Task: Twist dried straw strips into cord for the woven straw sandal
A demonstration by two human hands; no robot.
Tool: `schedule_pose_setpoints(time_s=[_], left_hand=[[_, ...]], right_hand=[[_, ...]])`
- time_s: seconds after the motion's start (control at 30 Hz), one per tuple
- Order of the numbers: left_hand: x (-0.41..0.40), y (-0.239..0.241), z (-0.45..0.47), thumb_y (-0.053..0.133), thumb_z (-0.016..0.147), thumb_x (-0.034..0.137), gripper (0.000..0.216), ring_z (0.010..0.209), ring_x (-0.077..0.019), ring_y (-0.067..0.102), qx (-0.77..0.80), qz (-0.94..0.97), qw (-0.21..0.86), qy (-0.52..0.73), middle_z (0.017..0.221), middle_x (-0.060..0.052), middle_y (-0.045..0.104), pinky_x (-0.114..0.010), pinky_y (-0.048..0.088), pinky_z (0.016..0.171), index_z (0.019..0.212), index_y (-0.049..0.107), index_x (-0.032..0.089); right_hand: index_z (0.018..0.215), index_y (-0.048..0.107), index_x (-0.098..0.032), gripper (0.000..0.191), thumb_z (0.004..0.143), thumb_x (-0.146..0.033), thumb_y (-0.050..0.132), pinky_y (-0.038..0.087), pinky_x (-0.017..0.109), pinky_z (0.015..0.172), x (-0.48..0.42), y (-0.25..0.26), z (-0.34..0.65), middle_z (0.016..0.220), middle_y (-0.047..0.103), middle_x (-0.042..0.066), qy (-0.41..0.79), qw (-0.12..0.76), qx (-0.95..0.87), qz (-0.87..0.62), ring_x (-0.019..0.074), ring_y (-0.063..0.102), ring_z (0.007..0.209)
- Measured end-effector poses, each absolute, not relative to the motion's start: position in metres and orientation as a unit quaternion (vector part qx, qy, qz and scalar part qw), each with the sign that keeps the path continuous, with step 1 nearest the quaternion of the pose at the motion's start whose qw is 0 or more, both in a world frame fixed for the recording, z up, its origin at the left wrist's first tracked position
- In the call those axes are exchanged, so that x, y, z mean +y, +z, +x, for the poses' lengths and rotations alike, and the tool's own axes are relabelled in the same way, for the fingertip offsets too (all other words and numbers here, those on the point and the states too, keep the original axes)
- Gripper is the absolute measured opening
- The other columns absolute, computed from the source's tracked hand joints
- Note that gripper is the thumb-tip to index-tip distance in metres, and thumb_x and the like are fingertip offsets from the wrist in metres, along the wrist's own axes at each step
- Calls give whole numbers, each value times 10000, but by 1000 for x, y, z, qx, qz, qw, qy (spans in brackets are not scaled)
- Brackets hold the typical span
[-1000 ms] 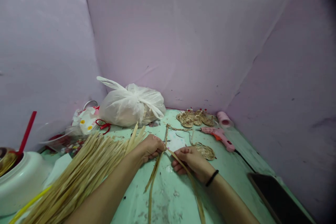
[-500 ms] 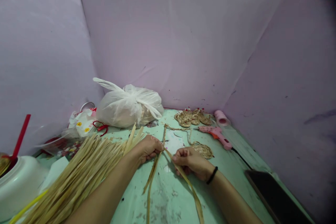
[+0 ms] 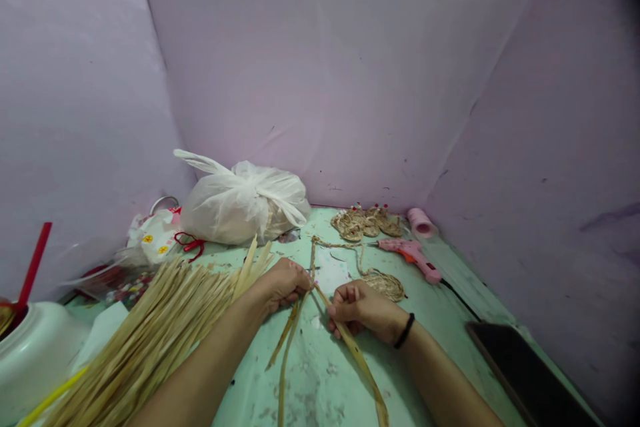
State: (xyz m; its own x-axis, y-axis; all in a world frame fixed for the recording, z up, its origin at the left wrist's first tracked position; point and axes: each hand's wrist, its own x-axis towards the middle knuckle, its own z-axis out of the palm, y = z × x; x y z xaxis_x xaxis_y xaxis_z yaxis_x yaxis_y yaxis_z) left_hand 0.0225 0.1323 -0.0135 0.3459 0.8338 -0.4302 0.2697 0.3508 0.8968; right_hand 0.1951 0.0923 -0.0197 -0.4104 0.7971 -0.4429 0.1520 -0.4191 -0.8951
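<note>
My left hand (image 3: 286,285) is closed, its thumb and fingertips pinching the end of a thin braid (image 3: 313,255) where loose strands come out. Two dry plant strips (image 3: 289,347) hang from below that pinch toward the front of the table. In my right hand (image 3: 364,312), with fingers curled, is another flat tan strip (image 3: 361,361) running from the left fingertips down to the lower edge of the view. The braid continues back and to the right, ending in a coiled braided piece (image 3: 385,285) partly behind my right hand.
A bundle of dry strips (image 3: 150,333) lies left of my left arm. Behind it sits a knotted white plastic bag (image 3: 240,203). At the right are a pink glue gun (image 3: 410,257), a pink thread spool (image 3: 421,223), braided pieces (image 3: 353,223) and a dark phone-like slab (image 3: 525,373).
My right hand keeps its grip and the strip in it has shifted slightly, lying straighter. The whole view has moved a little; my left hand stays at the braid's end.
</note>
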Motion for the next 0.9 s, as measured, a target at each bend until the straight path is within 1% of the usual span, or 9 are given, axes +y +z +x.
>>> schedule_pose_setpoints(time_s=[0.4, 0.53, 0.67, 0.73, 0.8, 0.83, 0.87, 0.9], left_hand=[[133, -17, 24, 570, 523, 227, 199, 279, -21, 214, 510, 527, 641, 228, 344, 90, 303, -186, 77, 311, 470, 386, 173], [133, -18, 24, 547, 518, 207, 136, 281, -24, 219, 515, 529, 635, 227, 350, 83, 318, -182, 72, 308, 486, 423, 162], [134, -18, 24, 539, 503, 196, 97, 277, -21, 207, 518, 514, 642, 233, 350, 85, 322, -181, 69, 307, 505, 451, 155], [135, -17, 23, 541, 494, 191, 104, 275, -17, 191, 516, 504, 651, 236, 338, 90, 303, -182, 62, 310, 496, 443, 154], [136, -17, 23, 538, 488, 183, 100, 275, -16, 185, 513, 499, 655, 241, 330, 91, 297, -181, 57, 312, 493, 443, 152], [137, -16, 22, 533, 485, 177, 95, 275, -16, 185, 512, 500, 655, 243, 326, 91, 294, -182, 56, 312, 489, 442, 152], [137, -16, 22, 526, 481, 169, 88, 275, -16, 185, 510, 501, 655, 245, 324, 91, 293, -182, 57, 311, 483, 439, 152], [137, -16, 21, 516, 478, 161, 79, 274, -16, 185, 508, 504, 654, 247, 323, 89, 294, -183, 59, 309, 477, 437, 151]], right_hand=[[521, 495, -130, 295, 462, -314, 718, 356, 198, 433, 94, -20, 194, 504, 603, 1, 674, 227, -508, -485, 91, 522, 431], [506, 493, -129, 293, 455, -302, 724, 354, 193, 429, 93, -19, 194, 496, 605, 3, 673, 224, -510, -488, 82, 509, 424], [536, 509, -120, 289, 463, -278, 740, 390, 201, 448, 94, -14, 196, 533, 620, 19, 695, 215, -493, -477, 87, 527, 436], [623, 535, -125, 270, 497, -255, 735, 425, 210, 493, 97, -9, 195, 583, 631, 21, 718, 246, -458, -462, 105, 569, 494], [704, 538, -136, 213, 580, -225, 687, 460, 227, 560, 102, -4, 189, 623, 633, 21, 728, 301, -411, -459, 117, 600, 558], [721, 536, -137, 152, 634, -207, 639, 471, 236, 583, 105, -2, 185, 626, 630, 26, 728, 320, -389, -465, 120, 606, 571], [716, 536, -130, 80, 683, -189, 579, 480, 245, 591, 108, -1, 179, 615, 623, 35, 729, 323, -373, -475, 123, 607, 567], [696, 537, -120, 59, 718, -171, 519, 484, 249, 578, 112, -2, 174, 594, 613, 46, 728, 314, -366, -487, 122, 601, 545]])
